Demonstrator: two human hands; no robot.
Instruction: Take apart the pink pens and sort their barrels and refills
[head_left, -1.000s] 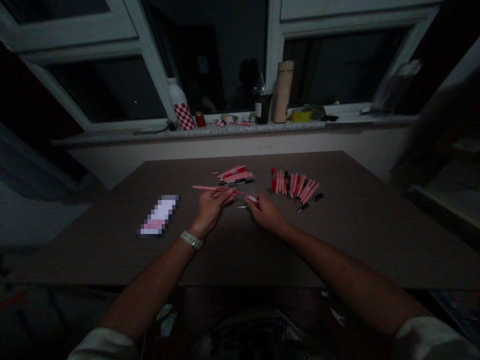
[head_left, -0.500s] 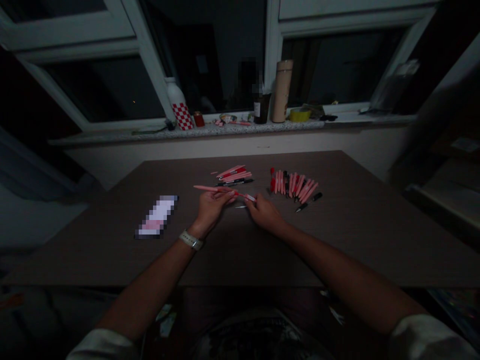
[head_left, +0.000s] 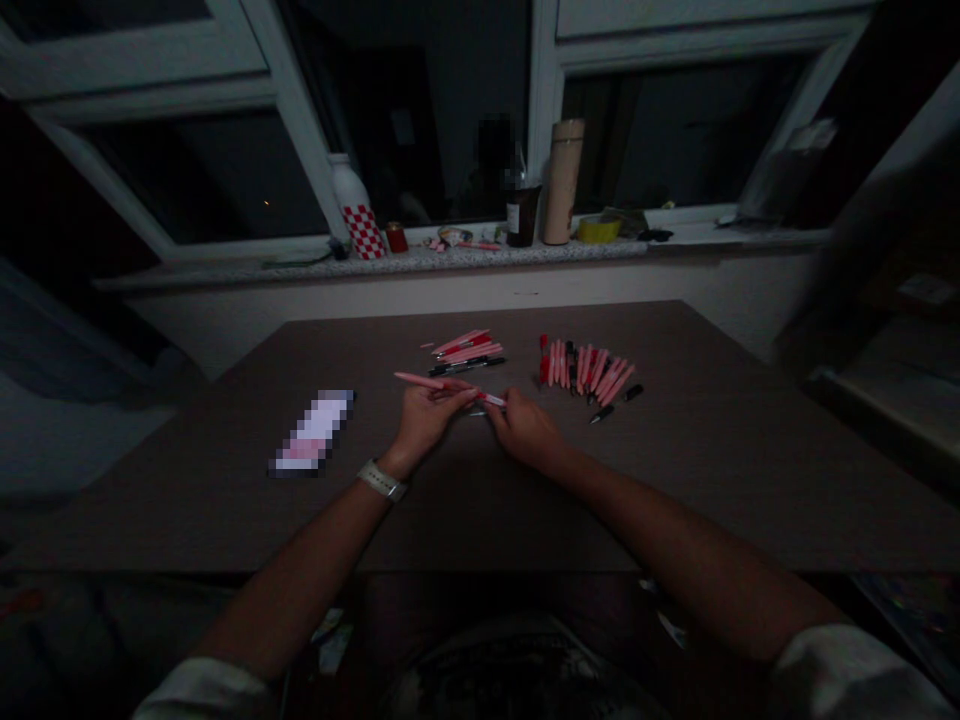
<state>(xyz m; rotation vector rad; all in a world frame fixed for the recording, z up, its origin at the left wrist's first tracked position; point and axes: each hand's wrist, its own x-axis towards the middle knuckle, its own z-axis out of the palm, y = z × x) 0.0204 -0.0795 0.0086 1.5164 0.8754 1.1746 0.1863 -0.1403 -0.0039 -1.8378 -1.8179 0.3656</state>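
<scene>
My left hand [head_left: 425, 419] grips a pink pen [head_left: 420, 380] whose long end sticks out to the left. My right hand [head_left: 525, 430] pinches a small pale pink pen piece [head_left: 493, 400] and holds it against the pen's right end. Both hands hover just above the brown table [head_left: 675, 470], near its middle. Behind my left hand lies a small pile of pink and black pens [head_left: 465, 353]. Behind my right hand, a row of short pink, red and black pen parts [head_left: 589, 370] is spread out.
A blurred flat rectangle [head_left: 311, 432] lies on the table at the left. The windowsill behind carries a red-checked bottle [head_left: 358, 212], a tall tan flask [head_left: 564, 182], a dark jar [head_left: 519, 218] and a yellow tape roll [head_left: 598, 230]. The room is dark.
My right hand has moved left with the small piece until it meets the end of the pen in my left hand. The gap between the hands has closed.
</scene>
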